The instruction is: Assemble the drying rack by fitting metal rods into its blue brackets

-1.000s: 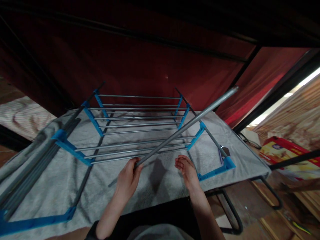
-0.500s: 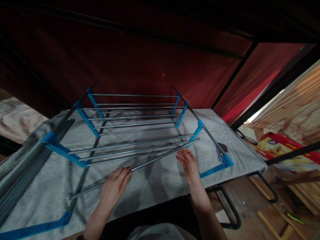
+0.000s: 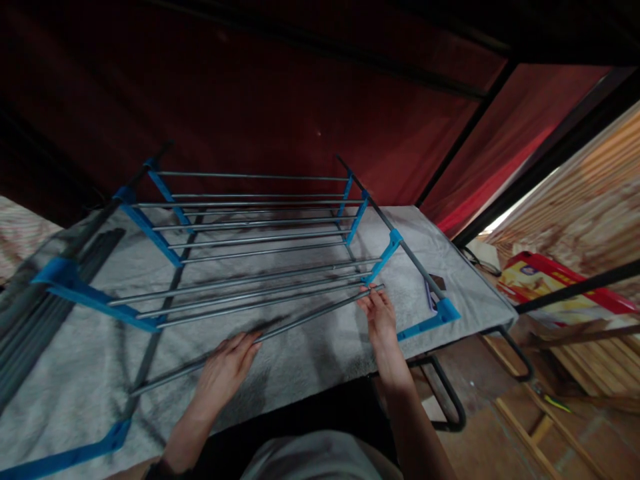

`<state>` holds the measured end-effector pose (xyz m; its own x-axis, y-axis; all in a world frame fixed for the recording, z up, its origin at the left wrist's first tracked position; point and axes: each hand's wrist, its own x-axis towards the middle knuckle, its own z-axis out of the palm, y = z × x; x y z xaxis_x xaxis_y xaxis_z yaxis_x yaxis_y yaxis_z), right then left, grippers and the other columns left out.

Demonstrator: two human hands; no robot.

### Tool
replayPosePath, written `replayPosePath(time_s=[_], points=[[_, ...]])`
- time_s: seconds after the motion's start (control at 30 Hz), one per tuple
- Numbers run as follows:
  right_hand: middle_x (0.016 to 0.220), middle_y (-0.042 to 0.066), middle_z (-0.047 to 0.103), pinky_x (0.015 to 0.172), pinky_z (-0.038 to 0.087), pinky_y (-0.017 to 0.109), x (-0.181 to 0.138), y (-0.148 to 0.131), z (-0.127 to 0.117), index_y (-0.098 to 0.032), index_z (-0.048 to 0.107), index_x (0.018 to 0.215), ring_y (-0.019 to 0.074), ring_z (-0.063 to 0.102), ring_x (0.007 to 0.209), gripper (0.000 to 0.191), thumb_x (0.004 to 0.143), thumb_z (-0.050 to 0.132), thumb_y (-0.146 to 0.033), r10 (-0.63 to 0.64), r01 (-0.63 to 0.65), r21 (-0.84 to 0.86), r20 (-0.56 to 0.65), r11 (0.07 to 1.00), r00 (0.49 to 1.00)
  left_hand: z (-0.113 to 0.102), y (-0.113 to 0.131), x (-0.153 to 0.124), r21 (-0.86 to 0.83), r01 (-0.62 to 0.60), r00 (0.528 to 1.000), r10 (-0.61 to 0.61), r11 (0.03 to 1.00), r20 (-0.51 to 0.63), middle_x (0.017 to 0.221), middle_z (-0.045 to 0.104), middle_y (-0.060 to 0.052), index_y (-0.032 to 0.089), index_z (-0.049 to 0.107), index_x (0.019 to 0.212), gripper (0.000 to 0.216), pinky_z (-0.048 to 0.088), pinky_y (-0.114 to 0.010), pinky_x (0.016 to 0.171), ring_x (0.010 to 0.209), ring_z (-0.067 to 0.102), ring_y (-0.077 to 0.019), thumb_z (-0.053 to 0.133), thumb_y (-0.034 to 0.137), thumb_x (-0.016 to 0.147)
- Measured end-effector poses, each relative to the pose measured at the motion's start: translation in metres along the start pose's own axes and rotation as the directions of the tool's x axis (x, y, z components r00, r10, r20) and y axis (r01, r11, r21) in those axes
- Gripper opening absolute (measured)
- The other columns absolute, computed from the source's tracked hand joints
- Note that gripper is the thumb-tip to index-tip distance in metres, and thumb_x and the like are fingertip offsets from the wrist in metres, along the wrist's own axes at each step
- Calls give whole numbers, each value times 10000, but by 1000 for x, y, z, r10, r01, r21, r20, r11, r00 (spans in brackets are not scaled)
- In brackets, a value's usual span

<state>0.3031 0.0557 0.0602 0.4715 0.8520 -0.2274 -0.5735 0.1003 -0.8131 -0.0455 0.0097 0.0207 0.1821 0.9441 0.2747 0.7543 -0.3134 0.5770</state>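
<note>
A loose grey metal tube (image 3: 310,317) slants across the near side of a rack (image 3: 260,277) made of grey tubes and blue plastic brackets. My left hand (image 3: 230,363) is closed around the tube near its middle. Close to the tube's right end, the fingers of my right hand (image 3: 379,313) pinch it. Its left end lies over the rack's dark side pole. The right end is just in front of a blue bracket (image 3: 383,260). Nearest me on the right is another blue bracket (image 3: 425,325), with no tube in view at its inner end; a matching bracket (image 3: 75,453) lies at the lower left.
Several spare grey tubes (image 3: 55,313) lie along the left of the cloth-covered surface (image 3: 310,360). A phone-like object (image 3: 431,293) rests by the right pole. Beyond the right edge are a red and yellow box (image 3: 555,287) and wooden pieces (image 3: 525,433) on the floor.
My right hand has gone from open beside the tube to pinching its right end. That end sits a little lower and nearer me. The view has shifted slightly.
</note>
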Motion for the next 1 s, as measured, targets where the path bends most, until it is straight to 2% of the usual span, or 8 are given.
replayPosePath(time_s=[0.13, 0.23, 0.33, 0.57, 0.7, 0.83, 1.0], points=[[816, -31, 712, 697, 567, 235, 7, 7, -7, -230, 606, 798, 96, 652, 674, 286, 672, 846, -321, -7, 7, 11, -22, 1000, 1000, 1, 0, 1, -105, 73, 997, -75, 992, -19, 977, 774, -43, 314, 753, 1011, 306, 532, -317, 799, 887, 706, -274, 677, 509, 787], [783, -39, 701, 679, 568, 225, 12, 12, -13, -233, 592, 771, 79, 622, 621, 301, 674, 848, -358, -3, 3, 4, -54, 1000, 999, 0, 0, 2, -84, 99, 995, -98, 992, 20, 983, 769, -39, 292, 738, 989, 300, 537, -349, 832, 906, 709, -273, 628, 522, 832], [818, -27, 721, 670, 571, 230, 15, 15, -18, -235, 597, 773, 85, 629, 628, 293, 678, 835, -375, 3, -2, 10, -75, 1000, 997, -2, -1, 1, 39, 42, 996, -44, 998, 74, 1042, 749, -47, 265, 704, 1058, 347, 528, -384, 884, 970, 697, -266, 511, 518, 920], [825, -19, 738, 684, 575, 242, 28, 26, -37, -229, 649, 882, 125, 690, 727, 240, 731, 761, -378, 23, -23, -3, -133, 1000, 991, 4, -4, -2, 158, -71, 996, 63, 985, 59, 1017, 726, -60, 243, 682, 1079, 355, 509, -395, 880, 938, 677, -254, 449, 488, 970], [800, -20, 741, 695, 576, 238, 33, 39, -50, -231, 645, 870, 121, 698, 728, 206, 731, 764, -324, 66, -68, -6, -150, 998, 986, 9, -2, -1, 204, -86, 995, 74, 975, 67, 1004, 725, -65, 244, 688, 1091, 337, 495, -398, 864, 922, 671, -259, 453, 456, 976], [825, -13, 748, 726, 580, 242, 32, 52, -62, -233, 633, 831, 128, 711, 783, 244, 662, 808, -226, 102, -103, -4, -98, 995, 990, 14, 1, -1, 209, -83, 993, 63, 974, 103, 1009, 728, -65, 240, 691, 1087, 312, 478, -399, 886, 937, 670, -254, 451, 412, 986], [825, -12, 743, 768, 593, 266, 27, 61, -73, -226, 628, 780, 139, 722, 819, 221, 655, 810, -226, 148, -151, -41, -65, 988, 987, 19, 5, 0, 171, -53, 989, 28, 984, 145, 1045, 718, -70, 232, 693, 1085, 253, 463, -402, 918, 950, 654, -243, 494, 346, 978]])
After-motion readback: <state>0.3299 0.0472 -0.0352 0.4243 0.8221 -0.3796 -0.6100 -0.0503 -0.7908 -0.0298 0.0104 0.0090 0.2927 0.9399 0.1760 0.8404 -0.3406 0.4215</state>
